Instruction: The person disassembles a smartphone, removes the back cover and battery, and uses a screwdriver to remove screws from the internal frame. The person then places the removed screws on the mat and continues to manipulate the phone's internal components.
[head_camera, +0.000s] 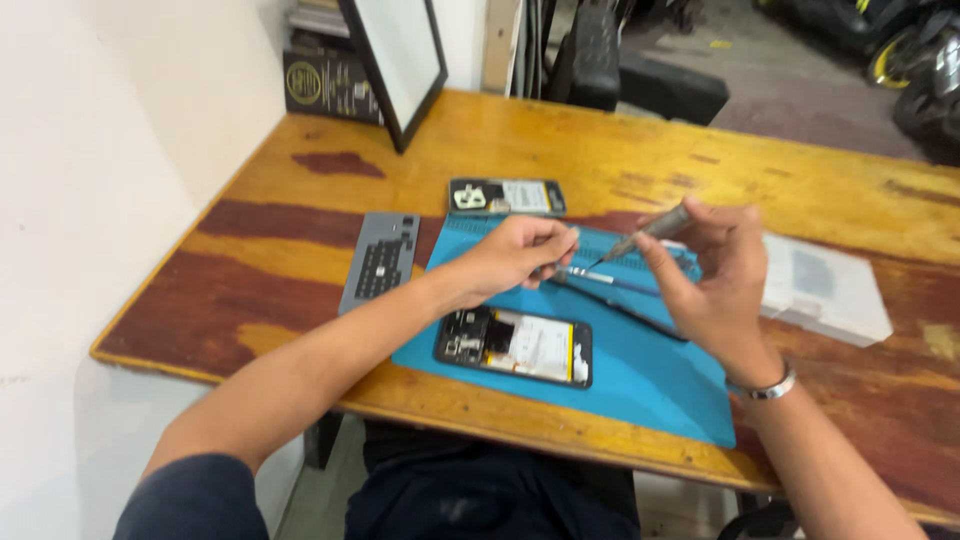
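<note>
My right hand (712, 275) grips a grey precision screwdriver (652, 231), its tip pointing down and left toward my left hand. My left hand (520, 255) hovers over the blue work mat (650, 375), fingers pinched around something small near the screwdriver tip; what it is I cannot make out. Below the hands an opened phone (515, 346) lies on the mat with its insides showing. A thin dark tool or strip (625, 305) lies on the mat under the hands.
A second opened phone part (506, 196) lies beyond the mat. A grey screw tray (381, 260) sits left of the mat, a white box (825, 290) to the right. A black-framed panel (400, 60) leans at the back of the wooden table (560, 140).
</note>
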